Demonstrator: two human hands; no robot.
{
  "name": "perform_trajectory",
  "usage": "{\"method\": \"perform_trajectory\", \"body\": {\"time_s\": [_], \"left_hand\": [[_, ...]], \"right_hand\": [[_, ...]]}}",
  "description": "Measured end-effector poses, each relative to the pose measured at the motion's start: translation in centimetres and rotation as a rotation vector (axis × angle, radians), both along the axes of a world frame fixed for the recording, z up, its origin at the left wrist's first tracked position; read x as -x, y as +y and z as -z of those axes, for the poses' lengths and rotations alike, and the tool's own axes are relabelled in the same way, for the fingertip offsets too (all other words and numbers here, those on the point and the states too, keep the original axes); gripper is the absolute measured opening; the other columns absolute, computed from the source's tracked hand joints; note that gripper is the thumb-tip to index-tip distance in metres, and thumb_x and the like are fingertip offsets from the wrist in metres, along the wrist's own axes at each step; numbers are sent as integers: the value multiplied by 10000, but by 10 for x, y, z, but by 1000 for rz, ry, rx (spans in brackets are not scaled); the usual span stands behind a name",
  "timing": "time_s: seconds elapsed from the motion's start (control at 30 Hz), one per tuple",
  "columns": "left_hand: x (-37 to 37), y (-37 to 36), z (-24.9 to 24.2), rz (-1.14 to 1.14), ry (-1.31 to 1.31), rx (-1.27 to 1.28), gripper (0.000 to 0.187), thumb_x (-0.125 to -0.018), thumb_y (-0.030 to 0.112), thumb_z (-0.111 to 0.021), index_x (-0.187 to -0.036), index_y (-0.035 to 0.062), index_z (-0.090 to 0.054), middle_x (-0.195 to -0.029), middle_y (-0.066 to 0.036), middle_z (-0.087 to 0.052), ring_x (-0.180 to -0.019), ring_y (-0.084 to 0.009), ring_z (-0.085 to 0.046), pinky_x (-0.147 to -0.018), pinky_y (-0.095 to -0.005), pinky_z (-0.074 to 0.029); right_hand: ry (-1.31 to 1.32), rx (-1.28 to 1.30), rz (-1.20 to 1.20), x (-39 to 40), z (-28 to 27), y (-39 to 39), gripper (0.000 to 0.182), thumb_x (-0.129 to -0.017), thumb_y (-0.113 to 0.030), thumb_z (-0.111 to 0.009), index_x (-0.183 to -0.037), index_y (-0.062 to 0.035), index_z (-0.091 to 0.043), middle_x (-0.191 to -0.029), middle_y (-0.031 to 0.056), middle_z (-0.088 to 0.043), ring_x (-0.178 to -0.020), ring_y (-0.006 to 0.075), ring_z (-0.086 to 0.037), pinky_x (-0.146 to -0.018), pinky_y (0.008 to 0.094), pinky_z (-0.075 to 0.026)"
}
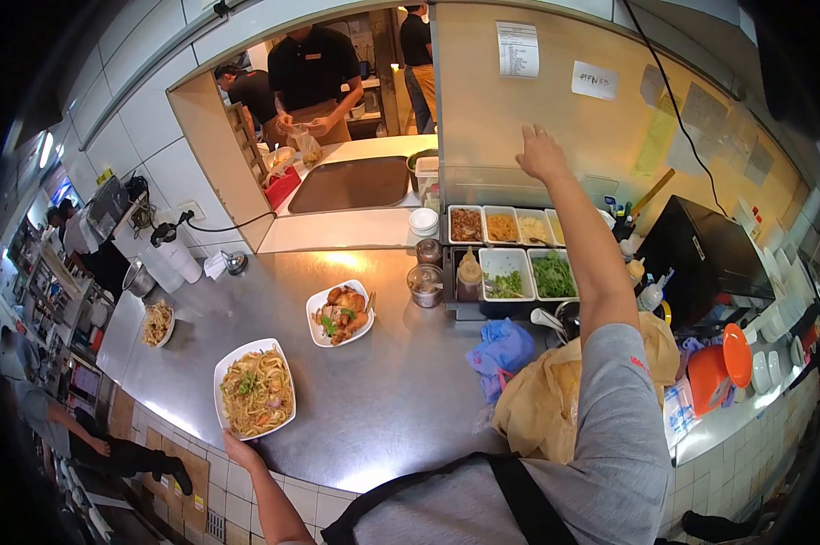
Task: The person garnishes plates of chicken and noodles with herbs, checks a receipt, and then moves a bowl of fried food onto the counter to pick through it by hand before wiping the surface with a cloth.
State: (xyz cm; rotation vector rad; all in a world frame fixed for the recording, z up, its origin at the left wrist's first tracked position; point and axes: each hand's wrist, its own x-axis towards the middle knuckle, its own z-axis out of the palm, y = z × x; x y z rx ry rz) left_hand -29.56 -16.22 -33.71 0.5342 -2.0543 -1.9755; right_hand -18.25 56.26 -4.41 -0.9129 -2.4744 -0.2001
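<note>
My left hand point(239, 450) grips the lower rim of a white square plate of noodles point(257, 389) near the front edge of the steel counter; its fingertips are partly hidden by the plate. My right hand point(544, 154) is raised in front of the tan wall panel, fingers apart and somewhat bent, with nothing visible in it. Above it hangs a printed paper slip point(518, 49), and to its right a handwritten note point(595, 80). A white plate of browned meat pieces with green leaves point(340, 313) stands on the counter beyond the noodles.
White tubs of toppings point(508, 272) stand under my right arm. A blue cloth point(501, 350) and a brown paper bag point(541, 400) lie at the right. Another bowl of food point(158, 324) sits at the left. Through the hatch, a person point(314, 82) handles a plastic bag.
</note>
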Motion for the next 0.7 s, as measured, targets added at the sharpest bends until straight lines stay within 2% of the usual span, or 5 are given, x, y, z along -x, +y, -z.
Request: {"method": "perform_trajectory", "body": {"time_s": [0.07,0.13,0.33,0.47,0.7], "left_hand": [[-2,-1,4,-35,-19,167,542,-947,404,-365,-1043,-92,-565,-915,-149,-587,-801,-231,-552,-698,-319,-454],[20,-24,49,-99,190,272,564,-945,416,-368,-1053,-102,-563,-929,-156,-593,-777,-231,-557,-606,-303,-456],[-5,9,2,-133,92,149,574,-941,423,-378,-1064,-106,-561,-948,-159,-591,-768,-216,-540,-662,-323,-453],[18,-24,47,-115,203,204,565,-950,393,-363,-1064,-127,-552,-1011,-198,-590,-872,-257,-541,-810,-350,-425],[14,-18,38,-116,152,162,556,-955,378,-356,-1056,-133,-551,-1028,-203,-588,-896,-260,-532,-853,-355,-402]], "right_hand": [[76,-41,34,16,-18,7,594,-758,-199,-637,-1274,-39,-391,-1348,200,-379,-1150,373,-468,-917,457,-435],[137,-125,23,34,-29,18,595,-753,-192,-634,-1275,-40,-392,-1350,193,-380,-1149,364,-469,-921,456,-429],[277,-352,17,66,-53,28,554,-766,-165,-589,-1278,-51,-410,-1347,152,-401,-1163,318,-456,-946,454,-378],[246,-379,29,76,-56,39,512,-790,-148,-544,-1274,-45,-414,-1355,132,-398,-1180,292,-439,-953,448,-360],[195,-290,60,83,-45,50,605,-760,-183,-604,-1315,-75,-389,-1399,142,-343,-1245,293,-394,-961,457,-380]]}}
